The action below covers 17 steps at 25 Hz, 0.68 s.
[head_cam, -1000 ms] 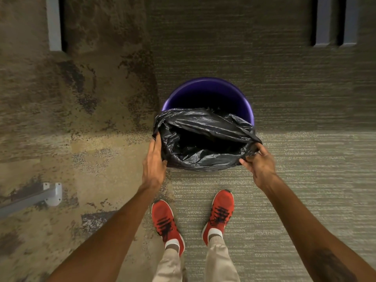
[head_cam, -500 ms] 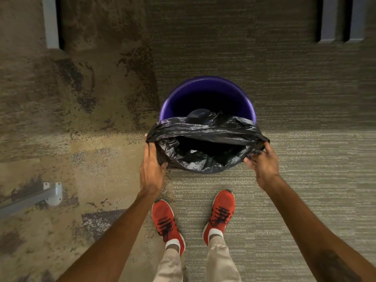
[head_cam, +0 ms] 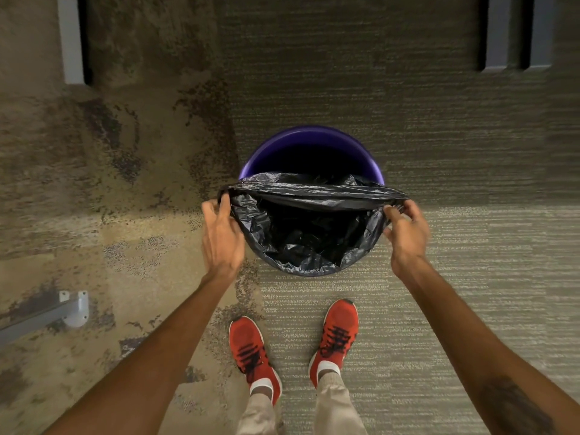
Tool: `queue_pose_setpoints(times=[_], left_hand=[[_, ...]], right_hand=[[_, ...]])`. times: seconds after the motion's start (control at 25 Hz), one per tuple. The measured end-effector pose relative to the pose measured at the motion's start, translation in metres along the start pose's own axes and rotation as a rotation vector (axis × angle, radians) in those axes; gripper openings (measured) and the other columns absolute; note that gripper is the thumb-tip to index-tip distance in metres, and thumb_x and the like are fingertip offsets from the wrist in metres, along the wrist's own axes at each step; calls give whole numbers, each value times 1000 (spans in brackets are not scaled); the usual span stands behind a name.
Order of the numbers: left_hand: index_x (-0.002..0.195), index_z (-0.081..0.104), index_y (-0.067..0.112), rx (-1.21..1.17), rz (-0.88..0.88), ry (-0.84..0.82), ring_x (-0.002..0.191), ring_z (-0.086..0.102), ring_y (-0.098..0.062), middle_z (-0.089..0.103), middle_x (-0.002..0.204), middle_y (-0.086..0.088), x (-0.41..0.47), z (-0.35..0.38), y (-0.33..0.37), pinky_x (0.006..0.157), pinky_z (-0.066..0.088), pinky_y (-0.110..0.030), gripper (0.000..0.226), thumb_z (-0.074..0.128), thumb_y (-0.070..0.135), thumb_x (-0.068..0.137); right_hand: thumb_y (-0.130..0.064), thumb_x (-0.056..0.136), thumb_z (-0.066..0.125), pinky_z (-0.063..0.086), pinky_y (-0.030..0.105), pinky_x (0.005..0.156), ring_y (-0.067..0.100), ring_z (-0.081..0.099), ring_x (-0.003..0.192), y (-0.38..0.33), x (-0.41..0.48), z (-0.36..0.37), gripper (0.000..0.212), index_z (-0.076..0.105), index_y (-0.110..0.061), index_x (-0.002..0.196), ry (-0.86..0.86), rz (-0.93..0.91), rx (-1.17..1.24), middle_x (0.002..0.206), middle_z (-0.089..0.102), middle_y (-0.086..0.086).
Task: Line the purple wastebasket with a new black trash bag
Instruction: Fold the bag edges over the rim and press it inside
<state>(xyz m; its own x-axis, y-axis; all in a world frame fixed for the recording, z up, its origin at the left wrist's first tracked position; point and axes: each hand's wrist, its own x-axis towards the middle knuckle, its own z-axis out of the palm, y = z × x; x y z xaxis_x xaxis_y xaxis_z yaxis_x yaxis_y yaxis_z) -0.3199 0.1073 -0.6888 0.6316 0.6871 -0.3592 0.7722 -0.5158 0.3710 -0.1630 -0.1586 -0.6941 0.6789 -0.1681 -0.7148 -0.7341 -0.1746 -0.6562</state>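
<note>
A round purple wastebasket (head_cam: 309, 138) stands on the carpet in front of my feet; only its far rim shows. A black trash bag (head_cam: 309, 237) hangs inside it, its mouth stretched wide and wrapped over the near rim, while its far edge runs as a taut band across the middle of the opening. My left hand (head_cam: 221, 237) grips the bag's edge at the basket's left side. My right hand (head_cam: 406, 232) grips the edge at the right side. The basket's near wall is hidden by the bag.
Patterned carpet (head_cam: 470, 246) covers the floor, worn and blotchy on the left. A grey metal furniture foot (head_cam: 73, 309) lies at the left, and grey legs stand at the top left (head_cam: 70, 39) and top right (head_cam: 514, 32). My red shoes (head_cam: 251, 350) are just behind the basket.
Both hands moved apart and away from me along the rim, pulling the bag's mouth wider; its crumpled far edge is now drawn into a straight taut band.
</note>
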Motion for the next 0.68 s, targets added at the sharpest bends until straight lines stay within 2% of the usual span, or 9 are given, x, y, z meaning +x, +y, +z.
queue_pose_setpoints(times=[0.08, 0.16, 0.24, 0.32, 0.4, 0.48, 0.56, 0.68], left_hand=[[147, 45, 14, 13, -22, 14, 77, 47, -17, 45, 112, -13, 8, -2, 6, 61, 53, -34, 47, 46, 6, 101], [151, 43, 16, -32, -42, -28, 76, 48, -20, 47, 101, -10, 17, -2, 12, 64, 53, -36, 46, 43, 15, 105], [150, 45, 15, -90, -64, -39, 78, 49, -19, 47, 101, -10, 23, -1, 19, 67, 49, -32, 44, 43, 17, 105], [144, 52, 10, -130, -95, 2, 84, 49, -16, 48, 110, -12, 27, 0, 24, 73, 48, -29, 41, 46, 17, 105], [142, 53, 5, -155, -110, 22, 94, 53, -20, 49, 119, -13, 30, 0, 27, 84, 54, -36, 41, 50, 17, 104], [145, 50, 5, -166, -112, 6, 107, 56, -26, 49, 124, -12, 33, 1, 30, 93, 54, -42, 45, 52, 16, 102], [146, 50, 8, -168, -101, 5, 115, 56, -27, 52, 129, -11, 34, 2, 31, 100, 52, -39, 46, 54, 15, 101], [150, 46, 14, -195, -56, 19, 123, 54, -24, 51, 140, -9, 34, 5, 35, 101, 45, -29, 50, 53, 11, 100]], right_hand=[[-16, 95, 65, 49, 35, 106, 17, 58, 114, -6, 2, 4, 41, 58, -14, 135, 58, -104, -147, 126, 48, 1], [-17, 95, 65, 50, 24, 98, 10, 52, 99, -12, 3, 8, 40, 58, -17, 135, 87, -187, -276, 112, 43, 1], [-15, 96, 62, 51, 25, 91, 12, 50, 90, -17, 6, 12, 45, 54, -15, 141, 37, -195, -325, 108, 48, 7], [-13, 97, 58, 52, 30, 87, 15, 50, 87, -20, 8, 14, 46, 51, -10, 142, -21, -192, -347, 106, 51, 11], [-12, 98, 56, 53, 32, 89, 16, 56, 94, -24, 6, 16, 46, 50, -10, 144, -72, -197, -347, 115, 56, 5], [-9, 99, 56, 51, 35, 103, 16, 59, 116, -28, 3, 19, 49, 46, -14, 146, -120, -210, -316, 134, 58, 5], [-6, 97, 58, 46, 37, 110, 15, 56, 125, -31, 1, 23, 50, 44, -12, 144, -121, -256, -303, 141, 56, 5], [-5, 95, 61, 48, 40, 109, 16, 58, 121, -37, 6, 28, 42, 44, -11, 133, -90, -331, -326, 134, 59, 5]])
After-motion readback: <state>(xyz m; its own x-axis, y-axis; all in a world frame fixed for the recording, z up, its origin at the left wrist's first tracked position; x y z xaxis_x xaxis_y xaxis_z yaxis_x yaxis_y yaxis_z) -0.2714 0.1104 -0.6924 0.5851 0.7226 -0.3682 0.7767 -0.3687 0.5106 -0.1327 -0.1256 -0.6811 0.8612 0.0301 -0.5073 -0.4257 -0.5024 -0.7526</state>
